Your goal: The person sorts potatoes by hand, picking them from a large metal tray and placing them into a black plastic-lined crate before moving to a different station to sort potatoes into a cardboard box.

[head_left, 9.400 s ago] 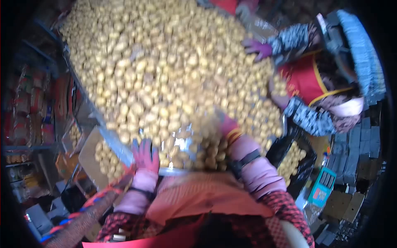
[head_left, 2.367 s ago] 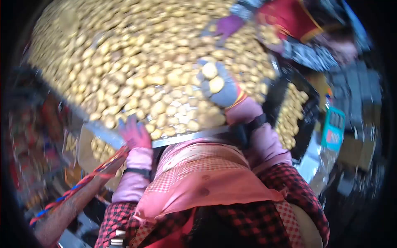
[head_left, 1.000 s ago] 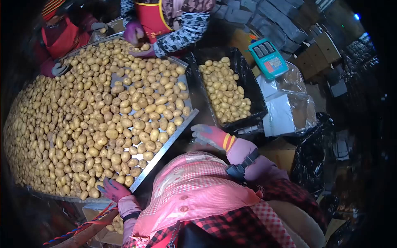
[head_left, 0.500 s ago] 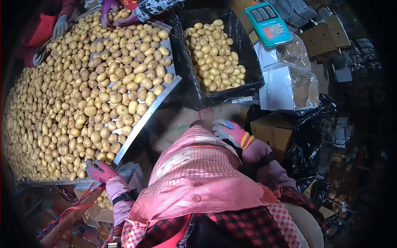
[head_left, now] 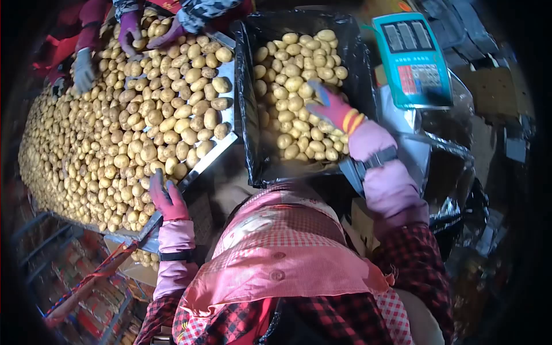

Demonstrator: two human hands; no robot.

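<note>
Loose potatoes [head_left: 121, 162] cover a wide sorting table with a metal rim [head_left: 208, 160]. My left hand [head_left: 168, 198], in a pink and grey glove, rests at the table's near corner with fingers apart against the outermost potatoes. To the right stands a box lined with black plastic [head_left: 248, 123], heaped with paler potatoes [head_left: 294, 103]. My right hand [head_left: 334, 110], gloved in pink with a yellow-striped cuff, reaches over that heap from the right. Its fingers are stretched out and slightly blurred, with nothing visibly held.
Co-workers' gloved hands, including a grey glove [head_left: 84, 70] and a purple glove [head_left: 130, 31], are among the potatoes at the far side. A teal scale [head_left: 413, 60] stands right of the lined box. Cardboard boxes [head_left: 489, 86] and black plastic [head_left: 454, 201] lie farther right.
My right hand has moved from beside my apron up over the potatoes in the lined box. My left hand has shifted along the table's edge. The view has shifted, bringing the scale closer.
</note>
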